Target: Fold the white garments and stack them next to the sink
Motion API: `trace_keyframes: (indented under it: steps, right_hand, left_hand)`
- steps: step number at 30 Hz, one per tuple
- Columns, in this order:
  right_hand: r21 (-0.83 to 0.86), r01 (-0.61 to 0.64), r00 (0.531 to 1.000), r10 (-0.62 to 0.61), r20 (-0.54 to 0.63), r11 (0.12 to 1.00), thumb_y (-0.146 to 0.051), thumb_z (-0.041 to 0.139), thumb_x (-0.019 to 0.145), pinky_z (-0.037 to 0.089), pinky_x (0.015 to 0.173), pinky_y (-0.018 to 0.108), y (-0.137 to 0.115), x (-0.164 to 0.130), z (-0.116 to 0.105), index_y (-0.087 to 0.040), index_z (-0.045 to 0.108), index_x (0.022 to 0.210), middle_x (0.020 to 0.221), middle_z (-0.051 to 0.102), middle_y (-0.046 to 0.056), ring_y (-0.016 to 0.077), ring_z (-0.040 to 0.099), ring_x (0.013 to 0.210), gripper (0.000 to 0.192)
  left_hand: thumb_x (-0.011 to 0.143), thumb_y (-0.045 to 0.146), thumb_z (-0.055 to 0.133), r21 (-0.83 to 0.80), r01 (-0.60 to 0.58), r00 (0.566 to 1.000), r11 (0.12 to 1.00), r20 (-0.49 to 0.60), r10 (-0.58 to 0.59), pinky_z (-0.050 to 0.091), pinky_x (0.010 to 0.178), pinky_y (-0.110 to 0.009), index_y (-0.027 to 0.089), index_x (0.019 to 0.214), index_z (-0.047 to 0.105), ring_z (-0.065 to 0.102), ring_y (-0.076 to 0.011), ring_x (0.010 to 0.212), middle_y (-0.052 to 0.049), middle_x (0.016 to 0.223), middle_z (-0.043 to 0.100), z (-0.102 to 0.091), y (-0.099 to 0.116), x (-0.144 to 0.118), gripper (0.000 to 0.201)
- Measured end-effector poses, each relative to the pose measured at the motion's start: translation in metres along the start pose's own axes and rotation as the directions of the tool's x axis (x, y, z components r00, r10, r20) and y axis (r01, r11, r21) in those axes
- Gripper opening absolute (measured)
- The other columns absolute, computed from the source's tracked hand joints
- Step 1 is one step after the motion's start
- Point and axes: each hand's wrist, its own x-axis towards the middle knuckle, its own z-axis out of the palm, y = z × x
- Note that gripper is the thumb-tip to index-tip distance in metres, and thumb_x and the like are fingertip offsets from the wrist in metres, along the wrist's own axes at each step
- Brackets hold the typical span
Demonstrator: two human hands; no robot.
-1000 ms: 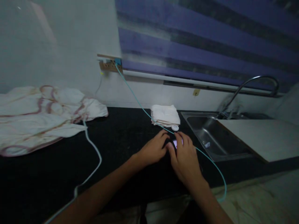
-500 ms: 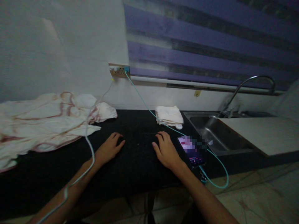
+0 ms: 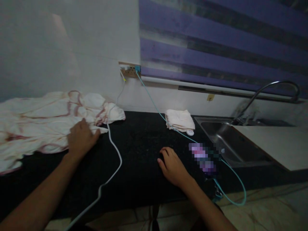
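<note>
My left hand [image 3: 81,138] is over the near edge of a crumpled white cloth [image 3: 51,107] with brown-red stains and trim, at the left of the black counter [image 3: 139,160]. Its thumb points away from the fingers; whether they touch or pinch the fabric I cannot tell. My right hand [image 3: 172,165] rests on the counter, palm down, fingers loosely bent and apart, holding nothing. To its right lies a phone [image 3: 203,158], its screen blurred out, with a teal cable [image 3: 240,189] attached. Behind it sits a folded cream cloth [image 3: 180,119].
A white cable [image 3: 116,150] runs from the wall socket [image 3: 130,70] across the counter towards me. The teal cable crosses by the folded cloth, where a small white round object [image 3: 190,132] lies. At right are a steel sink [image 3: 237,147], a curved faucet [image 3: 255,93] and a pale board [image 3: 276,144].
My left hand has moved left from the bare counter to the stained cloth, out from under the white cable. My right hand stays on the counter, slightly nearer me. The view has shifted a little.
</note>
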Motion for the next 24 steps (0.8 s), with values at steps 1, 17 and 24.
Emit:
trace_keyframes:
  steps: [1, 17, 24]
  right_hand:
    - [0.001, 0.007, 1.000, -0.007, -0.004, 1.000, -0.026, 0.052, 0.104, 0.050, 0.111, 0.048, 0.000, 0.000, 0.001, -0.014, 0.062, 0.126, 0.130, 0.063, 0.018, 0.0295, 0.058, 0.127, 0.027]
    - [-0.038, 0.017, 1.000, -0.017, -0.012, 0.999, -0.024, 0.051, 0.103, 0.052, 0.107, 0.050, 0.000, -0.001, 0.006, -0.018, 0.061, 0.123, 0.127, 0.062, 0.015, 0.0299, 0.061, 0.120, 0.023]
    - [-0.034, 0.028, 1.000, -0.029, -0.006, 0.999, -0.026, 0.052, 0.102, 0.052, 0.108, 0.051, 0.001, -0.002, 0.005, -0.018, 0.060, 0.120, 0.127, 0.062, 0.015, 0.0305, 0.061, 0.121, 0.021]
  left_hand:
    - [0.096, 0.062, 0.042, 0.043, 0.055, 0.998, 0.998, -0.034, -0.054, 0.043, 0.100, -0.077, -0.010, 0.149, 0.033, 0.044, -0.0566, 0.134, -0.038, 0.146, 0.044, -0.006, -0.002, 0.000, 0.090]
    - [0.104, 0.044, 0.040, -0.334, 0.056, 0.975, 0.941, -0.185, -0.123, 0.048, 0.093, -0.026, 0.012, 0.131, 0.063, 0.060, -0.0150, 0.097, -0.002, 0.110, 0.068, -0.065, -0.021, -0.022, 0.047]
    - [0.106, 0.043, 0.040, -0.508, -0.314, 0.861, 0.802, 0.205, 0.466, 0.048, 0.084, -0.030, 0.017, 0.104, 0.065, 0.062, -0.0179, 0.088, -0.004, 0.095, 0.068, -0.047, 0.070, -0.084, 0.036]
